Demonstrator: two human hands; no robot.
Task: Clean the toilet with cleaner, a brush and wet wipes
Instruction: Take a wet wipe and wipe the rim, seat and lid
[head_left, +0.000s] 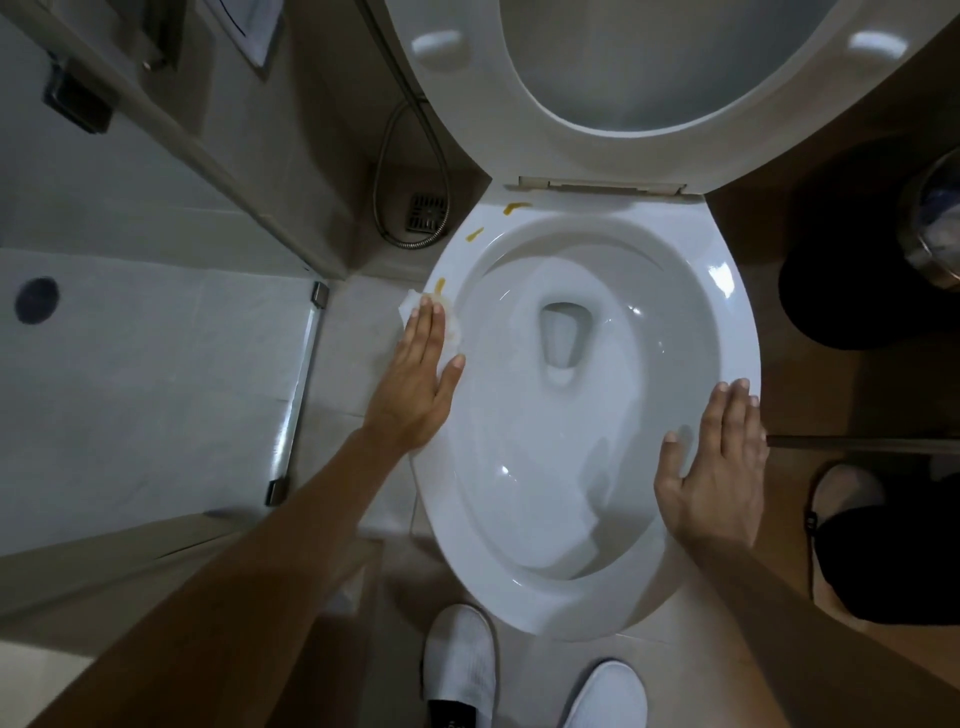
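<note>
Rim wiping underway | wipe (415, 304) pressed flat by left hand (421, 374) at 9 o'clock | stains (516, 208) left at 11 o'clock | right hand (719, 467) flat on rim (727, 270), nothing held

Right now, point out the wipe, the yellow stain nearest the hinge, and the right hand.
wipe (410, 302): head view, white corner showing past the left hand's fingertips.
yellow stain (516, 208): head view, middle of the streak on the rim.
right hand (719, 467): head view, back of the hand, flat on the rim.

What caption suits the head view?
Left hand presses wipe on stained toilet rim; right hand rests opposite.
</note>
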